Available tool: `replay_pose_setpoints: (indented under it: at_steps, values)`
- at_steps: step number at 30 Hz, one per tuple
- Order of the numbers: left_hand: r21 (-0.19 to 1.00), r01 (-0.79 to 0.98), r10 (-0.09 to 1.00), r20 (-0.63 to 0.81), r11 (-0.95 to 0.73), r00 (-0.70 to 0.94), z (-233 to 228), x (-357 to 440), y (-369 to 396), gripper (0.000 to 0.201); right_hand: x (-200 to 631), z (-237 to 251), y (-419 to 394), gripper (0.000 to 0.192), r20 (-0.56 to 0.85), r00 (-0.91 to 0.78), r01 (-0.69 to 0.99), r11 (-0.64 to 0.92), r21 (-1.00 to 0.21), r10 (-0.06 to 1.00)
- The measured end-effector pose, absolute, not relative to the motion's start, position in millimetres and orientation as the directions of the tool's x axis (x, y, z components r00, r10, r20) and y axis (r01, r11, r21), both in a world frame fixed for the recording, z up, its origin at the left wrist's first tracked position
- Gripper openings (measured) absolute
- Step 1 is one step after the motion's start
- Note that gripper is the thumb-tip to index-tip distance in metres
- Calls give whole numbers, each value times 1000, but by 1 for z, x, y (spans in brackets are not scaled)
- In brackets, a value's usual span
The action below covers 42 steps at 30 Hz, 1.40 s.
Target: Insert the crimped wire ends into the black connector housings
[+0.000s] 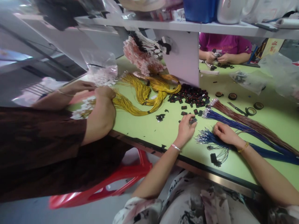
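Note:
My left hand (185,129) rests on the green table (163,129) and pinches a small black connector (192,120) between its fingertips. My right hand (224,133) lies on a bundle of blue wires (233,124) with metal-tipped ends, fingers curled over the strands. A pile of black connectors (191,96) lies just beyond my left hand. A bundle of brown wires (247,121) runs alongside the blue ones to the right.
A person in dark clothes on my left, seated on a red stool (112,183), handles yellow wires (142,96). Another person in purple (224,46) works across the table. Tape rolls (251,110), plastic bags and a white shelf divider (184,59) stand further back.

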<state>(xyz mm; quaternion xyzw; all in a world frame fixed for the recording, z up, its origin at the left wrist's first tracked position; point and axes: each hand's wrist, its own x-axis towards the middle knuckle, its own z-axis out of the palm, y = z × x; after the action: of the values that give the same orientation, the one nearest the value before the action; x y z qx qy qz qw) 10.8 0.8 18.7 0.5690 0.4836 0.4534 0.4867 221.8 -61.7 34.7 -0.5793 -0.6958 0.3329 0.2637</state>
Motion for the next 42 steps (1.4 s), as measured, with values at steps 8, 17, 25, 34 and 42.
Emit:
replay_pose_setpoints:
  at_steps: [8, 17, 25, 34, 42]
  values:
    - [772, -405, 847, -312, 490, 430, 25, 33, -9, 21, 205, 39, -64, 19, 8, -104, 362, 45, -931, 995]
    - [634, -495, 792, -354, 594, 496, 16, 43, -14, 15, 199, 36, -70, 22, -120, -43, 181, -110, -977, 992]
    - [748, -453, 863, -323, 484, 387, 16, 42, -17, 22, 197, 31, -71, 26, -176, 2, 194, -173, -966, 984]
    - [783, -478, 914, -293, 398, 282, 26, 44, -20, 22, 196, 38, -72, 18, -3, 79, 244, -22, -969, 997]
    - [734, -479, 867, -322, 482, 380, 22, 47, -23, 24, 193, 36, -77, 5, 133, 88, 378, 90, -921, 987]
